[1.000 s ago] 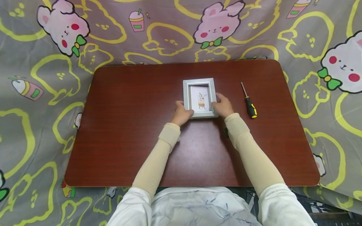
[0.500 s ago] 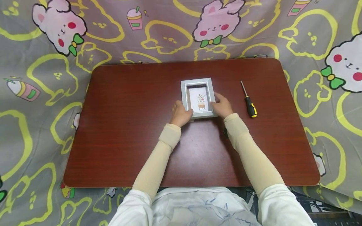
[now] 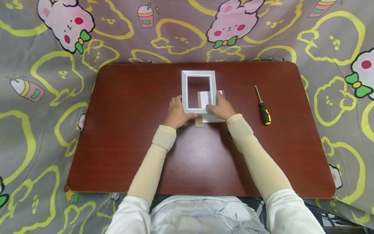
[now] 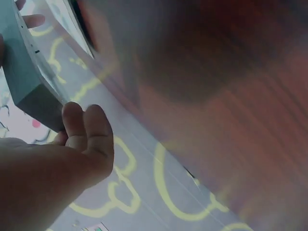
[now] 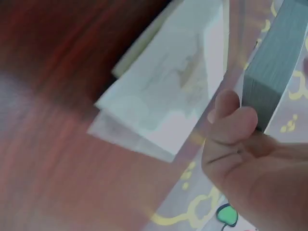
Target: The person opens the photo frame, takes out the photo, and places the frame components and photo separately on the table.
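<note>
A silver-grey picture frame (image 3: pixel 198 73) is held up off the table, and its opening shows the tabletop through it. My left hand (image 3: pixel 176 113) grips its lower left side, thumb along the bottom edge. On the lower right side, my right hand (image 3: pixel 222 108) holds it with the thumb on the front. Below the frame lies a white picture card (image 5: pixel 163 82) with a faint print, its lower part partly hidden by the frame in the head view. A clear sheet (image 5: pixel 127 134) sticks out from under the card, and a brown backing board (image 3: pixel 199 124) shows at the bottom.
A screwdriver (image 3: pixel 264 113) with a black and yellow handle lies to the right on the brown table (image 3: pixel 131 146). A patterned cloth (image 3: pixel 117 32) hangs behind the table's far edge.
The frame has risen and moved up and left with both hands. The card, clear sheet and backing board, formerly inside or beneath it, now lie separate on the table.
</note>
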Tool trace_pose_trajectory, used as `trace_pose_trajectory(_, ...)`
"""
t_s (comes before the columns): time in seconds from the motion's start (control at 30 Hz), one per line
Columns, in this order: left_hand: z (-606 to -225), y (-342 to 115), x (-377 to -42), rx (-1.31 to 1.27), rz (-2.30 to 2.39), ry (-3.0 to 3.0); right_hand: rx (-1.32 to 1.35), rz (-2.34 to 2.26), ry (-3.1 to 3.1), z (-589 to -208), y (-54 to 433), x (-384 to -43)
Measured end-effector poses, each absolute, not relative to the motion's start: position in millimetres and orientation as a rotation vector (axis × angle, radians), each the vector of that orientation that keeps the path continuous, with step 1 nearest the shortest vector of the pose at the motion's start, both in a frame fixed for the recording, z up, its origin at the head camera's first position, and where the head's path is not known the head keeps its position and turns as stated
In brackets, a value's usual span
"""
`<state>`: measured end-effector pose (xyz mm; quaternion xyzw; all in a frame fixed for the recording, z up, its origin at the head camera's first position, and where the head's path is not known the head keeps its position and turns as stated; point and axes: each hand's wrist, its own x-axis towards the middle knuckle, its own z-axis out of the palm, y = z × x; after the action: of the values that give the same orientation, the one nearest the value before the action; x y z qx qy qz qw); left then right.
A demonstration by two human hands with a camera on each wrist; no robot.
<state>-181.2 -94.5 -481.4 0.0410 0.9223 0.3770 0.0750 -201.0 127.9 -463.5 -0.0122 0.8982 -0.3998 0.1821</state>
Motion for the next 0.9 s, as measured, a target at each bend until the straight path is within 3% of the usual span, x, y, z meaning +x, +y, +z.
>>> trace_pose_trajectory(0.43, -494, -164, -212, 0.05, 1.197, 2.728, -0.289, -0.881, 2.602, -474, 68, -240)
trace_pose_trajectory(0.9, -507, -204, -260, 0.059, 1.086, 2.693, -0.311, -0.6, 2.695, -492, 22, -287)
